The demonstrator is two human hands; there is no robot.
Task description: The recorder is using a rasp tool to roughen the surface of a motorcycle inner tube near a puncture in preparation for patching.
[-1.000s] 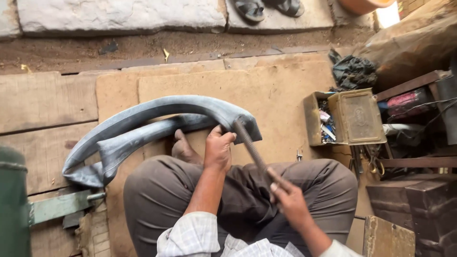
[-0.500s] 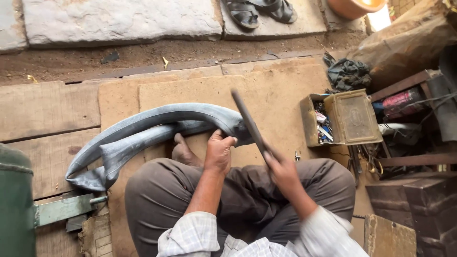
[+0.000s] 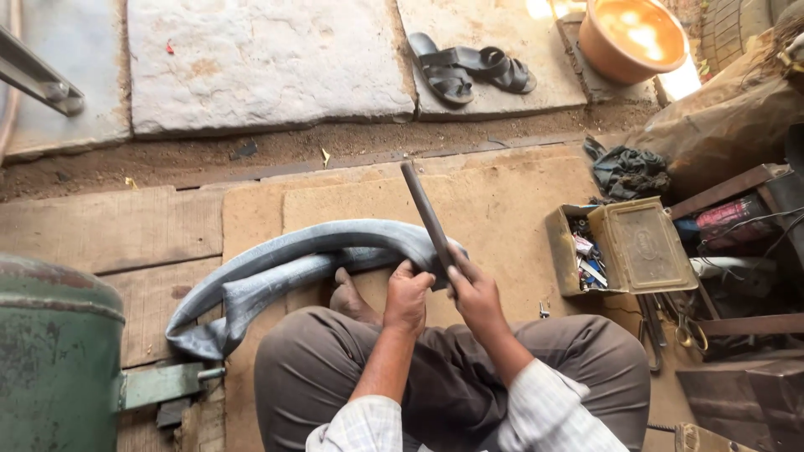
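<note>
Both hands work at one spot on the wooden floor boards: the left hand pins the grey inner tube, which runs away leftward, while the right hand grips the dark flat bar, its long axis slanting up-left.

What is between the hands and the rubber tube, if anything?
Nothing visible. The left hand presses directly on the grey rubber tube. The right hand grips a dark flat bar, whose lower end lies against the tube.
</note>
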